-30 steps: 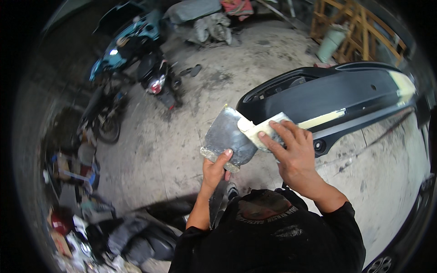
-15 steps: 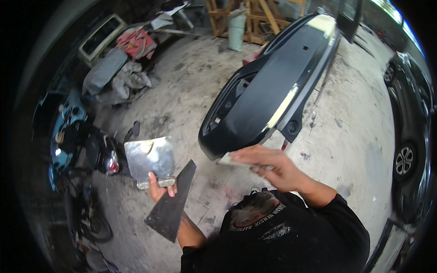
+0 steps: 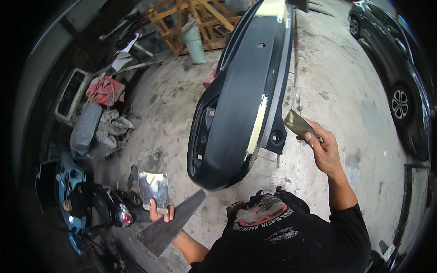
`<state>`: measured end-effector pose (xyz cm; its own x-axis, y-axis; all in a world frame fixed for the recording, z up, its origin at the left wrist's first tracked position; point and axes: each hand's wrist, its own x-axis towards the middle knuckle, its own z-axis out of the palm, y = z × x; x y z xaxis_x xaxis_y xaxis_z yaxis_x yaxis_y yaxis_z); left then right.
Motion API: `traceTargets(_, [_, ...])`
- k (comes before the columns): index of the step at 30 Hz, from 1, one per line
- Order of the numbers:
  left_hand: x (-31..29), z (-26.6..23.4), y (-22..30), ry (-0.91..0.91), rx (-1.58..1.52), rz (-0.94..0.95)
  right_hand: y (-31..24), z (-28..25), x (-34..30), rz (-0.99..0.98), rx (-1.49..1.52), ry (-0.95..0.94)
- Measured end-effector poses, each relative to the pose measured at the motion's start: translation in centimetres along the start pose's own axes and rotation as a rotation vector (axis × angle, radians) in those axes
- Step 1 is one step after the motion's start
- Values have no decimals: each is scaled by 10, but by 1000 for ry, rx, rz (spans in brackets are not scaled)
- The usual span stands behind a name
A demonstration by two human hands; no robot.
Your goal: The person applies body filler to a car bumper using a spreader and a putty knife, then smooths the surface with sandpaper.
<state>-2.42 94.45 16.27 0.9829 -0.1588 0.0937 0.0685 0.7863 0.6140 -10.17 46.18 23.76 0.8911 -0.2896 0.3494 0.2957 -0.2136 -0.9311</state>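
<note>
My left hand (image 3: 161, 212) is closed round the lower edge of a shiny square metal plate (image 3: 146, 185), which carries a dab of pale putty (image 3: 155, 182). It also grips a dark, flat, wedge-shaped sheet (image 3: 170, 230) that slants across the wrist. Over to the right, my right hand (image 3: 326, 154) is wrapped round a putty knife (image 3: 298, 123), its wide blade tilted up and to the left, with a little pale putty on it. Between the hands stretches a dark car bumper (image 3: 236, 104). Pale yellow filler lies in a strip (image 3: 257, 129) along its right side and in a patch (image 3: 271, 9) at the far end.
At the left stand a motorcycle (image 3: 109, 204) and a blue vehicle part (image 3: 70, 193). Behind them are grey covers (image 3: 109, 127) and a red cloth (image 3: 105, 89). A wooden frame (image 3: 173, 27) and a pale sack (image 3: 193, 45) stand far back; a dark car (image 3: 391, 59) is at right.
My right hand has swung right, away from the plate, to beside the bumper, turning the putty knife upward. My left hand with the plate sits lower in view. The view has shifted.
</note>
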Motion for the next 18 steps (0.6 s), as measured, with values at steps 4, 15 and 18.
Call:
traceTargets(4, [33, -13, 32, -9, 24, -127, -22, 21, 18, 0, -170, 17])
traceTargets(15, [160, -126, 99, 56, 292, -238, -40, 124, 51, -59, -1325, 140])
traceTargets(18, [182, -172, 90, 19, 300, -167, -33, 148, 45, 61, -1644, 191])
